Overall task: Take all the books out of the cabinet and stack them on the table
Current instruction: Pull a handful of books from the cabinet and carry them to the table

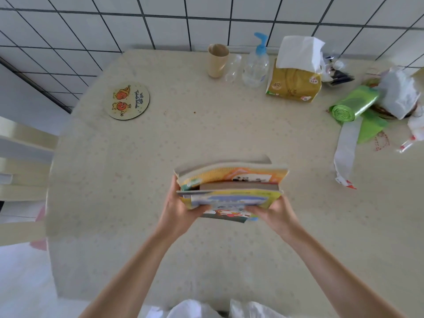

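A bundle of several colourful picture books (231, 187) stands on edge over the middle of the cream table (160, 145), spines and covers loosely fanned. My left hand (181, 208) grips the bundle's left end, thumb over the nearest cover. My right hand (273, 213) grips the right end the same way. Whether the books' lower edges touch the table cannot be told. The cabinet is out of view.
A round cartoon coaster (126, 101) lies at the far left. Along the back stand a beige cup (217, 60), a pump bottle (256, 63) and a tissue pack (294, 74). A green bag roll (353, 104) and plastic clutter fill the right. A chair (20, 157) stands left.
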`<control>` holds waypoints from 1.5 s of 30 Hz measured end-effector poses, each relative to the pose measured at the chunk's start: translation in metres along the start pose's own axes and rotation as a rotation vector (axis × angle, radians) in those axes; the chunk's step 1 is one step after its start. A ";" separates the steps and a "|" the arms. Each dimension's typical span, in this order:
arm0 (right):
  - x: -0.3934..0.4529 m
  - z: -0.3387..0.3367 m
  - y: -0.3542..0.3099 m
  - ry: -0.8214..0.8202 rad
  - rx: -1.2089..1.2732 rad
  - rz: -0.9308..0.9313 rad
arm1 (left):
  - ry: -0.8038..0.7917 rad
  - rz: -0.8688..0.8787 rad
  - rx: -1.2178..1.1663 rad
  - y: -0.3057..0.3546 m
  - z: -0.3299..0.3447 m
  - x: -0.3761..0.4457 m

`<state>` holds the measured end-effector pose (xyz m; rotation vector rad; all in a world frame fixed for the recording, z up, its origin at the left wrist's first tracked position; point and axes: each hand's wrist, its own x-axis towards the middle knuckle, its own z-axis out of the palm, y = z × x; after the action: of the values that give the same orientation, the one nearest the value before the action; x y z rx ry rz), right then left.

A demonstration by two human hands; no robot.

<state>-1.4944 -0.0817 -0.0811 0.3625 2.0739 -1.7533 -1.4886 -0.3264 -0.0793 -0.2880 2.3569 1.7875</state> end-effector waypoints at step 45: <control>0.060 0.018 -0.008 -0.064 -0.134 0.429 | -0.097 -0.643 0.076 -0.028 0.011 0.056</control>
<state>-1.5489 -0.1044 -0.1042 0.6467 1.8830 -1.3492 -1.5355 -0.3258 -0.1223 -0.8166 1.9431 1.3619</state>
